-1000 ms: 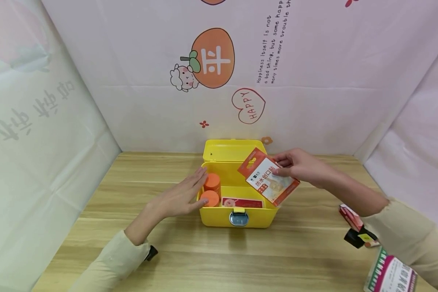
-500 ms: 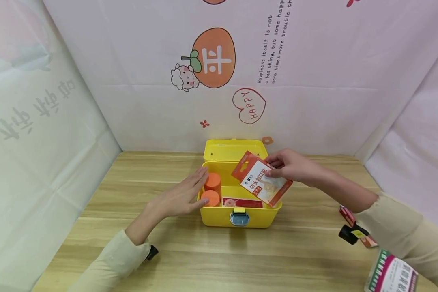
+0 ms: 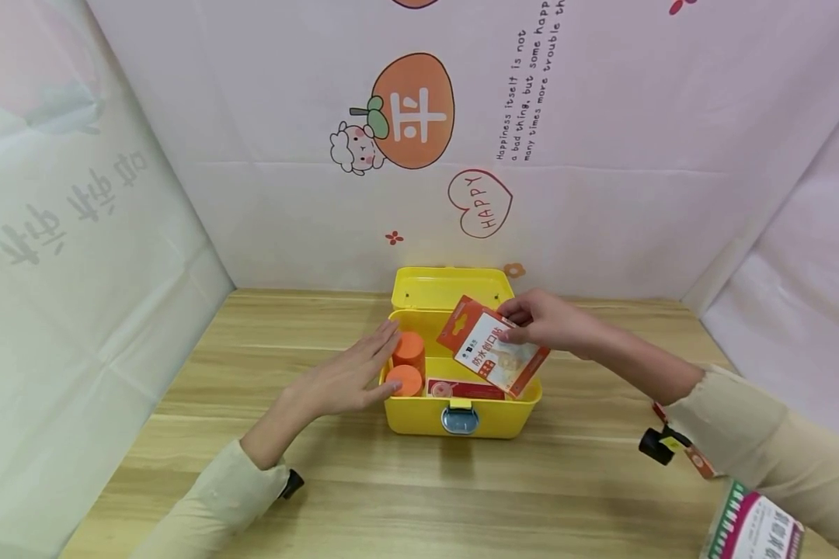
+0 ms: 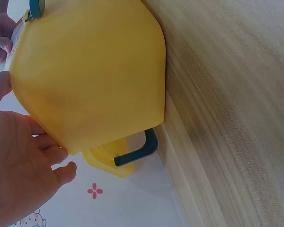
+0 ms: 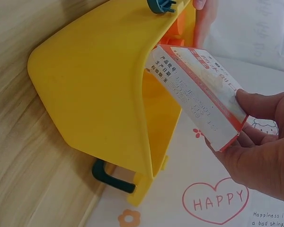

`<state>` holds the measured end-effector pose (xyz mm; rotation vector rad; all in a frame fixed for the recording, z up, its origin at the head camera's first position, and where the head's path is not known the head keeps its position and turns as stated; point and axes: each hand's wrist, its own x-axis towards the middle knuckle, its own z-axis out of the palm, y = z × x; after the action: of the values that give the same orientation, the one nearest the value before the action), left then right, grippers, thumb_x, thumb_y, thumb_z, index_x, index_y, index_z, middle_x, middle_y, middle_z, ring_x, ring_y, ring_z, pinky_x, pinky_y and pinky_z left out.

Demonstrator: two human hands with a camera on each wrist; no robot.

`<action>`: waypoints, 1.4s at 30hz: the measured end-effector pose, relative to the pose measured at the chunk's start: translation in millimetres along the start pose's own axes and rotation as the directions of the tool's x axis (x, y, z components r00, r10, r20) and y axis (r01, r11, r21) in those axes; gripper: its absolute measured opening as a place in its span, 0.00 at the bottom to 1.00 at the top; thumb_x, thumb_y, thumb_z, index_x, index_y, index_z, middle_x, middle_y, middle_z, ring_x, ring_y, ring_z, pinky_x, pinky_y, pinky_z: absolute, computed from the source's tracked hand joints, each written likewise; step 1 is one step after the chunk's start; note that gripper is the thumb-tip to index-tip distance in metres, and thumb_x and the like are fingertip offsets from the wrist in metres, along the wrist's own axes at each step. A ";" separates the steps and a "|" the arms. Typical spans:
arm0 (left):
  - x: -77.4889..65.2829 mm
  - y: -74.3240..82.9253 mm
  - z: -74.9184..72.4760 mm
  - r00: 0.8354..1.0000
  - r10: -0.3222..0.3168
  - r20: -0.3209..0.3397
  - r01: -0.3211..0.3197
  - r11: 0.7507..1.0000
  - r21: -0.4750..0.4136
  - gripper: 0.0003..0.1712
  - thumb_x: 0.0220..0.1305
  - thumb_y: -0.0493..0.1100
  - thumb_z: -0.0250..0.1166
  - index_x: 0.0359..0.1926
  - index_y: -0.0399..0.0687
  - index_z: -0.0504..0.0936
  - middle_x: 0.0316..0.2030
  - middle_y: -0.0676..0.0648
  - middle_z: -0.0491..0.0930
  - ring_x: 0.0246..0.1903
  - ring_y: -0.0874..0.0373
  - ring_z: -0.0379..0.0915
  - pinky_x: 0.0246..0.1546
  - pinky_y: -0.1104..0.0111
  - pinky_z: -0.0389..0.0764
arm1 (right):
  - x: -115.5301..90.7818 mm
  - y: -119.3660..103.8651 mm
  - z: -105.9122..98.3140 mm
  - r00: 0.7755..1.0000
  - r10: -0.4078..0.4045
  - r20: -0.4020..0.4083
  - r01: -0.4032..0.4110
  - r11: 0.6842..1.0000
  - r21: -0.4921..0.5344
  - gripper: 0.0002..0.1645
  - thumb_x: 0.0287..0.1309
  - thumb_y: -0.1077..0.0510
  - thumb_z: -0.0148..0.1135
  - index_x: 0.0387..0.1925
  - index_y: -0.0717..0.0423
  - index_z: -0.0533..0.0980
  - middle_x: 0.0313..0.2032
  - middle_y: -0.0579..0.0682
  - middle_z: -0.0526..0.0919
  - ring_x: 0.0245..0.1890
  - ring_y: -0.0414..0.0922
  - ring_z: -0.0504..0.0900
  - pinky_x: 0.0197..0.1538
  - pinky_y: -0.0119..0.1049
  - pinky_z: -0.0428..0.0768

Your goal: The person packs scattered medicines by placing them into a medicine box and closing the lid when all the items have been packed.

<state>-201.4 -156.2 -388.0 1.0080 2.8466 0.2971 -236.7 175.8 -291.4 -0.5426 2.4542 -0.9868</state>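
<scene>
A yellow storage box (image 3: 419,419) stands on the wooden table with its lid (image 3: 453,287) tipped back. Inside it, at the left, are two orange-topped round containers (image 3: 409,347); a red and white flat box (image 3: 468,390) lies beside them. My left hand (image 3: 342,376) rests its extended fingers against the box's left rim. Between thumb and fingers, my right hand (image 3: 555,322) pinches an orange and white adhesive bandage box (image 3: 485,349), held tilted over the opening's right half. In the right wrist view, the bandage box (image 5: 196,94) is partly past the yellow rim.
A green, magenta and white package (image 3: 758,528) lies at the table's lower right. Near it, a red and white item (image 3: 701,463) is partly hidden by my right sleeve. A printed cloth wall (image 3: 287,225) rises behind the table.
My right hand has carried the bandage box left and slightly down, over the storage box. My left hand has stayed at the left rim.
</scene>
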 end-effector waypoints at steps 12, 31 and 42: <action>-0.3 0.8 -0.5 1.000 -0.005 0.007 0.005 1.000 -0.004 0.48 0.74 0.70 0.40 0.79 0.44 0.40 0.81 0.46 0.31 0.80 0.53 0.29 0.79 0.56 0.48 | 10.6 4.1 5.5 0.999 -0.032 0.018 0.032 0.999 -0.031 0.20 0.63 0.60 0.65 0.55 0.65 0.79 0.43 0.54 0.87 0.39 0.45 0.81 0.43 0.34 0.84; 0.9 1.0 -0.9 1.000 -0.013 0.000 0.013 1.000 -0.006 0.49 0.74 0.70 0.41 0.79 0.44 0.40 0.81 0.46 0.32 0.80 0.51 0.30 0.78 0.55 0.50 | 32.0 5.3 17.5 0.996 -0.088 0.011 0.089 0.980 -0.176 0.14 0.55 0.62 0.73 0.44 0.61 0.85 0.38 0.51 0.88 0.36 0.44 0.81 0.44 0.35 0.86; 0.7 -0.4 0.8 1.000 -0.006 -0.006 0.006 1.000 -0.002 0.49 0.74 0.70 0.40 0.79 0.43 0.40 0.81 0.46 0.32 0.80 0.51 0.30 0.78 0.55 0.50 | 41.3 6.3 25.2 0.994 -0.064 0.092 0.085 0.966 -0.244 0.13 0.55 0.60 0.73 0.43 0.58 0.85 0.38 0.50 0.88 0.38 0.44 0.82 0.48 0.39 0.86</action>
<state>-202.1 -155.9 -388.9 0.9999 2.8537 0.3027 -258.8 145.5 -322.5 -0.7472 2.5123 -0.6731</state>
